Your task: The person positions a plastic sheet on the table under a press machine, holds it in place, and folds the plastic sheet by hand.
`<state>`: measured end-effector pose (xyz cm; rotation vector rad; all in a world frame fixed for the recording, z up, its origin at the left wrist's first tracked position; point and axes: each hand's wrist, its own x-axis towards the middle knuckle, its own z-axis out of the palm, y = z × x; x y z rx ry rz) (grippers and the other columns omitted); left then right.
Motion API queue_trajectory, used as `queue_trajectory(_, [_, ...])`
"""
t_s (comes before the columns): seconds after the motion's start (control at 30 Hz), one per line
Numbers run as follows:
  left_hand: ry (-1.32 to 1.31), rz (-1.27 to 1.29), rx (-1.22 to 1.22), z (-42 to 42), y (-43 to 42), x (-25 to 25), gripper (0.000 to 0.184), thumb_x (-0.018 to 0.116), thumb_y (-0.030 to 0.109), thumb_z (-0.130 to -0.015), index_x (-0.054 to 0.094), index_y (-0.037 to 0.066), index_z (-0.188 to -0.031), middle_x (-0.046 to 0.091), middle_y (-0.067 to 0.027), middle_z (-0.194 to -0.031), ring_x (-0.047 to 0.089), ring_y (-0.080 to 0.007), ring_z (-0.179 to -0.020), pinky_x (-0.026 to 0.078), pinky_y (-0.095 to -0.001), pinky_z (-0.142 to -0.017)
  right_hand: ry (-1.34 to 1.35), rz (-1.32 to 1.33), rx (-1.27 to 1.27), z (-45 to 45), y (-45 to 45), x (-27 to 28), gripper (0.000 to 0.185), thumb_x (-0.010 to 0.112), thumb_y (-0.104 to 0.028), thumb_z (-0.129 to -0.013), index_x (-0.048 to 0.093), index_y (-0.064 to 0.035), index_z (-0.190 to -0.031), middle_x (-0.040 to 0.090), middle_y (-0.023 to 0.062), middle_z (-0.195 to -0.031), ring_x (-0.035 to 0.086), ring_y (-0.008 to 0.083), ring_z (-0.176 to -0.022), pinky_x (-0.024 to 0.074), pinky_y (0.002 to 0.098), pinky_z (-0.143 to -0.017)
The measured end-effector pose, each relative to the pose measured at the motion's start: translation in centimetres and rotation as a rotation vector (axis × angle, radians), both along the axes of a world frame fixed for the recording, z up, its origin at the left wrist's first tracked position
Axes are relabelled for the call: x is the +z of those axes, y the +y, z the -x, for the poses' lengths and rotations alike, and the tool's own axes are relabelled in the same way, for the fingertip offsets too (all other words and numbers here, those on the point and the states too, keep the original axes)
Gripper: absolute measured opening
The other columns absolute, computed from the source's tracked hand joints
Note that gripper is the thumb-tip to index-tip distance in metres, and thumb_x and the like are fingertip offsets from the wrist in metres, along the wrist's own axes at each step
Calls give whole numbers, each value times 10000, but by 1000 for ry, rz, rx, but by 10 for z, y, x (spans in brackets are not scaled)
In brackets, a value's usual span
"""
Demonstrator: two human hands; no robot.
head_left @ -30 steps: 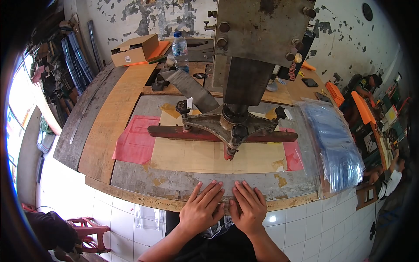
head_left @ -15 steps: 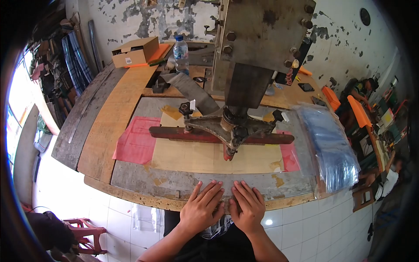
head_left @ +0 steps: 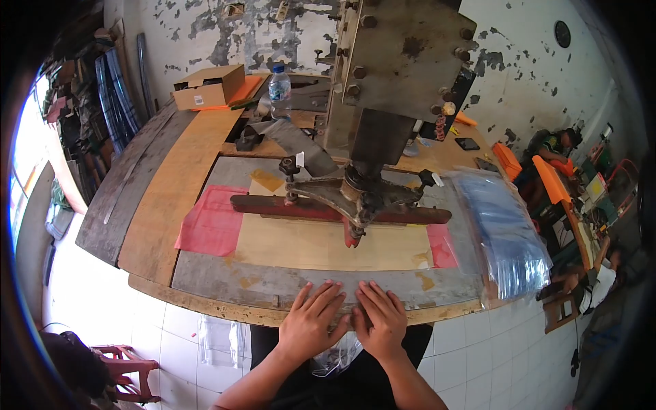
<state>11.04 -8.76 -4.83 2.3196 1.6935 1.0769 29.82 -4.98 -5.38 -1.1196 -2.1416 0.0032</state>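
My left hand (head_left: 311, 324) and my right hand (head_left: 380, 320) lie side by side at the front edge of the grey work plate (head_left: 225, 277). Their fingers are stretched out flat on it, and neither hand holds anything. Beyond the fingertips is a cream sheet (head_left: 307, 249), with a pink sheet (head_left: 208, 222) at its left and more pink at its right end. A press head (head_left: 362, 195) with a long reddish bar (head_left: 294, 207) stands over the cream sheet. Whether the bar touches the sheet, I cannot tell. A clear plastic bag (head_left: 335, 359) shows below my hands, near my lap.
Stacked clear plastic sleeves (head_left: 502, 232) lie at the right. Behind are a cardboard box (head_left: 208, 89), a water bottle (head_left: 279, 96) and a phone (head_left: 467, 143). A red stool (head_left: 126, 372) stands at lower left, near a person's dark head. Another person (head_left: 557, 147) sits at far right.
The whole view has shifted slightly as my head moved. My hands stay flat at the plate's edge, now a little closer together. The press bar looks unchanged.
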Motion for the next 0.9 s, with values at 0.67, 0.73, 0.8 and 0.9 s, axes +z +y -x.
queue_trajectory(0.67, [-1269,-211,-1443,-22,-60,155,579,416,490,-1105,775,44,-1188,499,-20,-609,443,-141,-429,262,-318,-415,15,5,33,-1,0,-5,328,693,-179,-940,738,-29,-1228,707,96,-1361,640,289,-1309,459,483,-1082])
queue_trajectory(0.73, [-1305,-237,-1395,-27,-61,155,565,416,474,-1098,774,38,-1131,507,-34,-609,453,-149,-430,264,-319,-413,5,17,32,-2,1,-5,333,695,-182,-940,734,-31,-1235,704,93,-1366,637,287,-1313,459,484,-1082])
queue_trajectory(0.8, [-1329,-272,-1355,-29,-59,155,559,417,466,-1090,771,34,-1088,513,-44,-609,458,-155,-431,265,-321,-411,1,19,37,-2,0,-6,339,697,-185,-940,730,-33,-1241,702,90,-1370,634,285,-1317,460,485,-1082])
queue_trajectory(0.9, [-1326,-258,-1393,-28,-54,156,551,425,475,-1073,758,38,-1026,535,-58,-621,472,-163,-436,269,-323,-410,-4,17,34,-2,1,-7,346,700,-188,-939,723,-34,-1248,698,89,-1374,630,282,-1321,460,486,-1081])
